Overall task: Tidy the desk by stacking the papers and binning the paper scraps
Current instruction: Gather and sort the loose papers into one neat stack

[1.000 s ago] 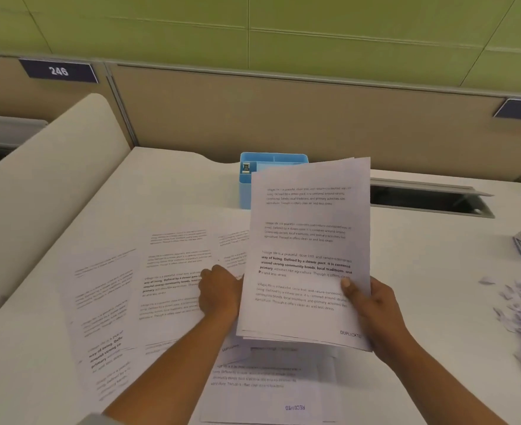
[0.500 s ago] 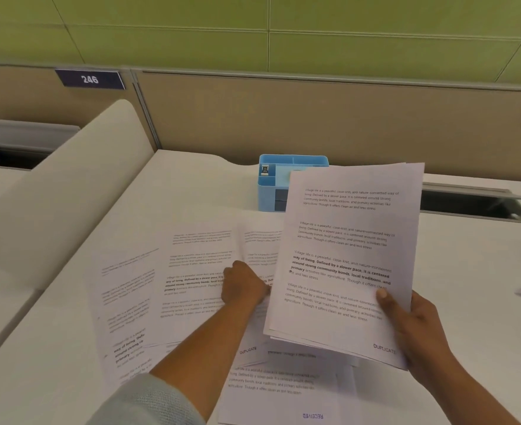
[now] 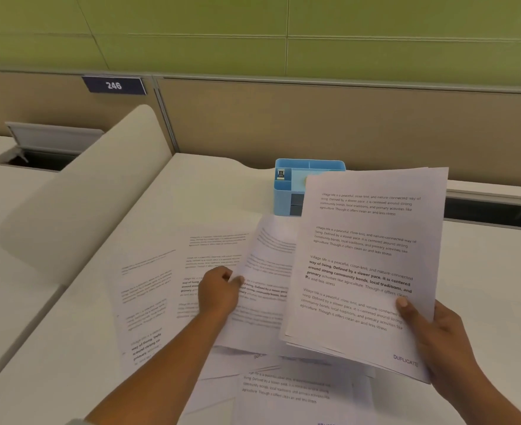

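Observation:
My right hand (image 3: 437, 335) grips a stack of printed papers (image 3: 366, 265) by its lower right corner, thumb on top, holding it tilted above the desk. The top sheet is marked DUPLICATE. My left hand (image 3: 219, 291) pinches the left edge of a single printed sheet (image 3: 265, 302) and holds it raised off the desk, beside the stack. Several more printed sheets (image 3: 158, 289) lie spread flat on the white desk (image 3: 222, 191) to the left and below the stack. No paper scraps are in view.
A blue desk organiser (image 3: 293, 185) stands behind the papers, partly hidden by the stack. A curved white divider (image 3: 84, 191) rises on the left. A beige partition with a 246 plate (image 3: 113, 85) runs along the back. Cable slots (image 3: 492, 210) open at the back right and far left.
My left hand has pinched one sheet and lifted it from the desk toward the stack. The view has swung left, so the scraps on the right have left the frame.

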`<move>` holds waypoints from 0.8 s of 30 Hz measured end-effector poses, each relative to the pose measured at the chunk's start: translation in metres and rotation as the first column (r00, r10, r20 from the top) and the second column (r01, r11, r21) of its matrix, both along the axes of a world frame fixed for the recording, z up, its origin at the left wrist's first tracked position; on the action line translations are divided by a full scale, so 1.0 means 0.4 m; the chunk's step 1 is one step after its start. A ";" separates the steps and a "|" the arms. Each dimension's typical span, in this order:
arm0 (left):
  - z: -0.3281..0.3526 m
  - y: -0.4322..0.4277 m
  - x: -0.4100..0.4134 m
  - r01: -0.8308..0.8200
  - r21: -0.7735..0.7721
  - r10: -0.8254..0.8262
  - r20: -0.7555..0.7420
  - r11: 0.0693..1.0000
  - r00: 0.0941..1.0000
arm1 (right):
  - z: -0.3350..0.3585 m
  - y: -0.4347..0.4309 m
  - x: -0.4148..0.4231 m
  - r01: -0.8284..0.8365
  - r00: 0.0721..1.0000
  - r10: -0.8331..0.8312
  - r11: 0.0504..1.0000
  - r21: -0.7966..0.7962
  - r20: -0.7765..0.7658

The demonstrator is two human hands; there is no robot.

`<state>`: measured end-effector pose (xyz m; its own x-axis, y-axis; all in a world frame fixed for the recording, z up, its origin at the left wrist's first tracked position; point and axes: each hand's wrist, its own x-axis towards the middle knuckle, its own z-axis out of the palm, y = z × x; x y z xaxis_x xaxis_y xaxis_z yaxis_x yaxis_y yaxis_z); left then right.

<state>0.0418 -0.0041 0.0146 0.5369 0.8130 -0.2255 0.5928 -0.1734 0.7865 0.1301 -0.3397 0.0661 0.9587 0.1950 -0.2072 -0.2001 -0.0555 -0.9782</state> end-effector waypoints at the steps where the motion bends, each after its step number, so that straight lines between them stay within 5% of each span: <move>1: -0.001 0.022 -0.017 -0.034 0.001 0.034 -0.005 0.999 0.999 | -0.002 0.005 -0.002 -0.006 1.000 0.006 1.000 -0.004 0.002; 6: 0.000 0.111 -0.095 -0.139 0.081 0.152 -0.170 0.987 0.974 | -0.010 0.029 -0.013 -0.044 0.999 0.045 0.998 -0.034 0.020; 9: 0.012 0.136 -0.118 -0.147 0.230 0.233 -0.413 0.962 0.881 | -0.014 0.045 -0.017 -0.068 0.997 0.069 0.996 -0.061 0.023; 12: 0.018 0.143 -0.125 -0.111 0.207 0.206 -0.523 0.972 0.827 | -0.013 0.059 -0.024 -0.099 0.995 0.100 0.993 -0.058 0.024; 24: -0.009 0.126 -0.099 -0.262 0.129 0.286 -0.234 0.956 0.929 | 0.008 0.090 -0.032 -0.127 0.992 0.127 0.991 -0.031 0.009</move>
